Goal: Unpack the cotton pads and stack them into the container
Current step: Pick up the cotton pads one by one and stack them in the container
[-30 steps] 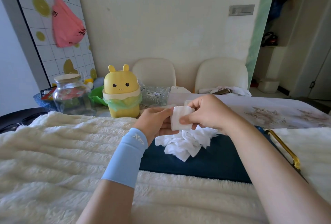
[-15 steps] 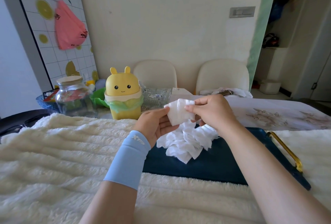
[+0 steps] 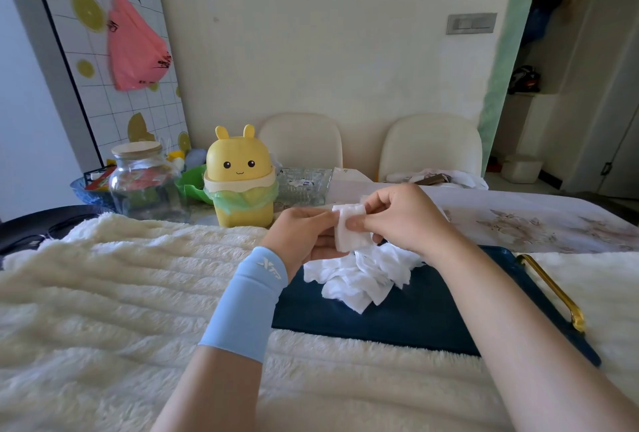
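Observation:
A small stack of white cotton pads (image 3: 351,229) is held upright between both hands above the table. My left hand (image 3: 304,236), with a light blue wrist sleeve, grips the stack from the left. My right hand (image 3: 401,217) pinches its right edge with thumb and fingers. Below them a loose heap of white cotton pads (image 3: 359,276) lies on a dark blue tray (image 3: 415,321) with a gold handle. I cannot tell which object is the container for the pads.
A cream fluffy blanket (image 3: 121,293) covers the near table. Behind stand a yellow bunny-shaped bin (image 3: 240,176), a glass jar with a wooden lid (image 3: 143,182), a clear glass dish (image 3: 304,182) and a green bowl (image 3: 192,184). Two cream chairs (image 3: 430,144) face the wall.
The pad stack was bent and splayed between the hands half a second ago; now it is squared up and held flat again, slightly higher over the heap.

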Demonstrator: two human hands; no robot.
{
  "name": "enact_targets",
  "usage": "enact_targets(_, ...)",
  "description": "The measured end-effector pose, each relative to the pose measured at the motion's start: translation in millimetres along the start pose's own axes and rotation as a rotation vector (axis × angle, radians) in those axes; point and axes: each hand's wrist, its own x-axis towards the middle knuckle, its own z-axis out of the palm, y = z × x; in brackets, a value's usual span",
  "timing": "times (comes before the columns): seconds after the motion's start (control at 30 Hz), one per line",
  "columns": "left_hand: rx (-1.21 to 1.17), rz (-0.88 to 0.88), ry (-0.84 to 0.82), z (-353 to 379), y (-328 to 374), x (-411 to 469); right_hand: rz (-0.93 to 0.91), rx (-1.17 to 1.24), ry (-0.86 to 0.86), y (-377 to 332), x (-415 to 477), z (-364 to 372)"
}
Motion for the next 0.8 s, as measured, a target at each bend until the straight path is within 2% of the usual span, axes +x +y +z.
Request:
enact_targets(0.33, 0.030, 0.003, -0.060, -5, 7, -5, 0.024, 0.073, -0.053, -5, -2, 2)
enact_targets(0.4, 0.127, 0.052, -0.061, -7, 9, -8, 0.033, 0.136, -0.030, -9, -1, 4)
enact_targets(0.47, 0.166, 0.093, -0.021, -12, 10, -9, 0.035, 0.194, -0.047, -13, 0, 6)
enact_targets(0.6, 0.096, 0.073, 0.091, -33, 15, -7, 0.040, 0.292, -0.111, -25, 5, 20)
enact_targets(0.67, 0.069, 0.060, 0.221, -47, 15, -4, -0.010, 0.196, -0.053, -29, 14, 32)
enact_targets(0.73, 0.145, 0.064, 0.375, -59, 12, -1, -0.109, -0.046, -0.010, -29, 25, 44)
enact_targets(0.8, 0.177, 0.062, 0.482, -69, 7, 3, -0.158, -0.343, -0.076, -27, 37, 55)
